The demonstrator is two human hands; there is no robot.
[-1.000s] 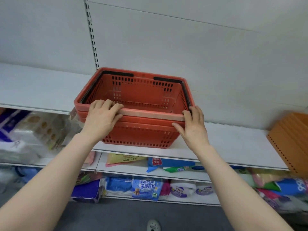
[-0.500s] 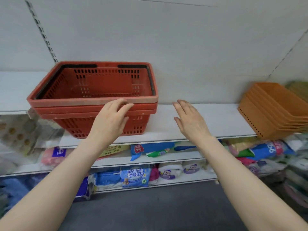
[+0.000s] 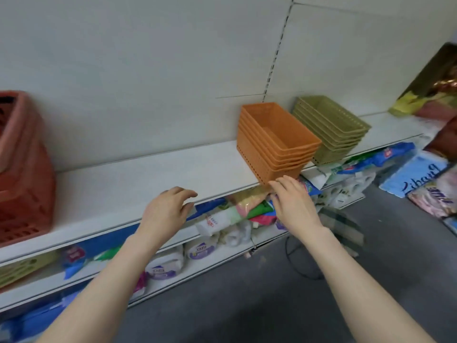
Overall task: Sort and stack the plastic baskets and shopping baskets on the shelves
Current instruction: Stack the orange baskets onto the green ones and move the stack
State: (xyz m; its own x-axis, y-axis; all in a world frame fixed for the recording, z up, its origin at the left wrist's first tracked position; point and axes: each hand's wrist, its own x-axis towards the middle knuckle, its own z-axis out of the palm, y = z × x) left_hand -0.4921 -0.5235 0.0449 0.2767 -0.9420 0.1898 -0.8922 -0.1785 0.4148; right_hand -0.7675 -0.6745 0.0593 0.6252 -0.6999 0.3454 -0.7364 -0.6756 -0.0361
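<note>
The orange baskets (image 3: 277, 142) stand nested on the white shelf (image 3: 148, 174) beside the green baskets (image 3: 331, 129), while the left hand (image 3: 165, 211) and right hand (image 3: 294, 201) are both loose and empty

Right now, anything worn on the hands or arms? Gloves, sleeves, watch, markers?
Nothing worn that shows. The left hand and right hand are bare, with no gloves, rings or tags visible. Both forearms are bare from wrist to the frame's bottom edge: no sleeves, watch, bands or cables in view.
</note>
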